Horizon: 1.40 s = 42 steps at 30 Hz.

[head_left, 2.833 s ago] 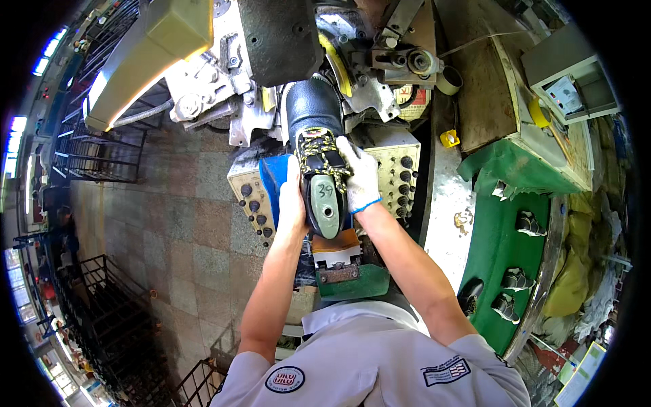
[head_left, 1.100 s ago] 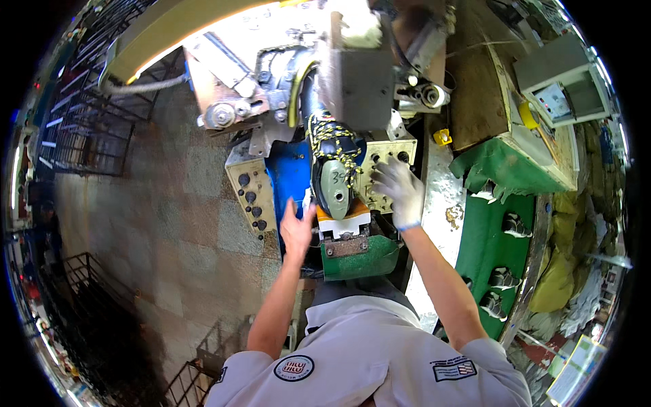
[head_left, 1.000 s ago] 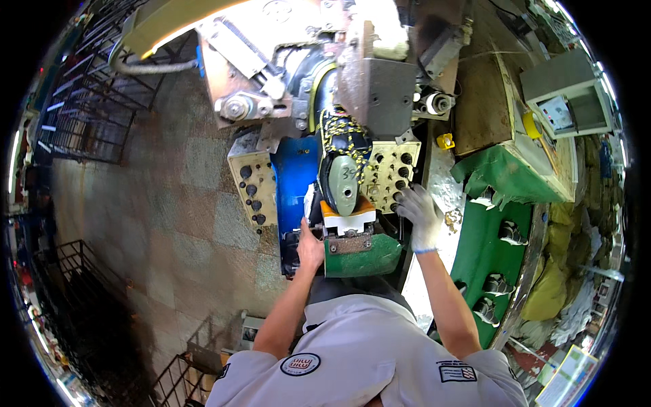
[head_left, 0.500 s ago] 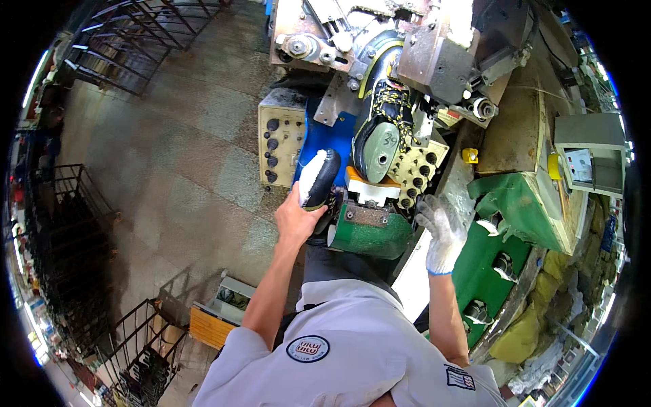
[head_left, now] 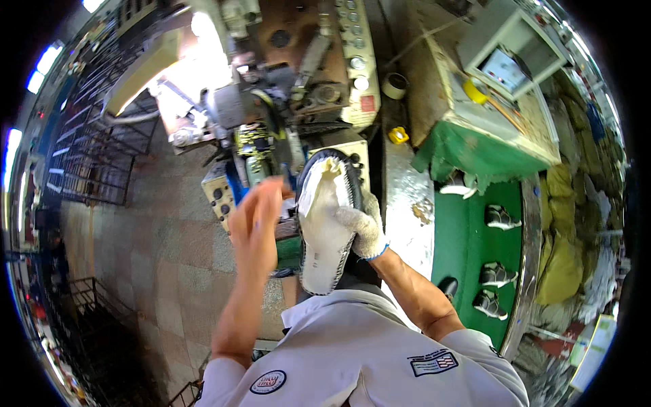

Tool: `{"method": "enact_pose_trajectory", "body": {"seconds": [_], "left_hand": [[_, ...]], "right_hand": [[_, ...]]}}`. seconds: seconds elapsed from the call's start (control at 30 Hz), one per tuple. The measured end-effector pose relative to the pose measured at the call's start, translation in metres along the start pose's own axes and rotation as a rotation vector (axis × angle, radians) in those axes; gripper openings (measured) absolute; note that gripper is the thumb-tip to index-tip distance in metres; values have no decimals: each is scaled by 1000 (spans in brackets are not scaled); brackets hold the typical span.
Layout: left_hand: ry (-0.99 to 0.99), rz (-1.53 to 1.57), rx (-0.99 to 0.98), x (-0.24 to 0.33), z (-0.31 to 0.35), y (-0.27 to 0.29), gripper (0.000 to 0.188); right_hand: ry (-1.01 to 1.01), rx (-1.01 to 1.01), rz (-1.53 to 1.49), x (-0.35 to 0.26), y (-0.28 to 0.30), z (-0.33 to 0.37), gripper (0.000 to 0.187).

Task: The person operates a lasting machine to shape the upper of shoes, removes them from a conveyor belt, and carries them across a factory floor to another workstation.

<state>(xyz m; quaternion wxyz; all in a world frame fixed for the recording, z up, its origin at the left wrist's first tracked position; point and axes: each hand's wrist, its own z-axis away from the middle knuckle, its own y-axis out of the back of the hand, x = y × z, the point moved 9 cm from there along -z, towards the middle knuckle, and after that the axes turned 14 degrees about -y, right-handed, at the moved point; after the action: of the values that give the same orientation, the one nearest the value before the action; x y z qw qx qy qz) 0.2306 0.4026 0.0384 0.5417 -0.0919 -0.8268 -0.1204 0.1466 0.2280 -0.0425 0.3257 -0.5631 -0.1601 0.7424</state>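
A black shoe upper point(head_left: 330, 224) without an outsole is held bottom up in front of my chest, its white underside facing me and a stitched dark edge around it. My right hand point(head_left: 365, 224), in a white knit glove, grips it from the right, thumb across the underside. To its left is my bare left hand point(head_left: 256, 220), smeared by motion, so its fingers are unclear; it appears to hold nothing. Beyond it, another shoe with black and yellow laces point(head_left: 252, 140) sits in the machine point(head_left: 230, 102), a green last point(head_left: 257, 168) showing at its near end.
At right runs a green conveyor belt point(head_left: 468, 224) carrying several dark shoes point(head_left: 498, 274). A metal ledge point(head_left: 410, 203) lies between it and me. A cloth-draped bench point(head_left: 481, 146) with a grey box point(head_left: 515, 51) stands far right. Metal racks point(head_left: 102, 156) stand on the left floor.
The shoe upper has passed from my left hand to my gloved right hand, now underside up and nearer me. My left hand has come away from it. The view has turned right.
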Motion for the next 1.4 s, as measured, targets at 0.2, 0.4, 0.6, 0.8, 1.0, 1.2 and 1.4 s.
{"method": "enact_pose_trajectory", "body": {"seconds": [0.2, 0.4, 0.6, 0.8, 1.0, 1.2, 1.4], "left_hand": [[897, 605, -650, -74, 30, -193, 50], [928, 468, -1031, -81, 92, -270, 43], [765, 467, -1205, -77, 114, -323, 49], [593, 450, -1274, -72, 126, -345, 45], [580, 523, -1277, -63, 132, -356, 41], [752, 668, -1308, -53, 142, -365, 60], [635, 526, -1367, -63, 151, -386, 46]], "right_hand": [[-25, 48, 205, -10, 85, 60, 62], [-42, 258, 198, 10, 169, 118, 67], [-64, 204, 12, 23, 205, 144, 64], [14, 190, 40, 26, 224, 158, 65], [-93, 324, 51, 1, 219, 163, 49], [-134, 331, 104, 2, 228, 173, 42], [1, 171, -254, 17, 244, 183, 66]]}}
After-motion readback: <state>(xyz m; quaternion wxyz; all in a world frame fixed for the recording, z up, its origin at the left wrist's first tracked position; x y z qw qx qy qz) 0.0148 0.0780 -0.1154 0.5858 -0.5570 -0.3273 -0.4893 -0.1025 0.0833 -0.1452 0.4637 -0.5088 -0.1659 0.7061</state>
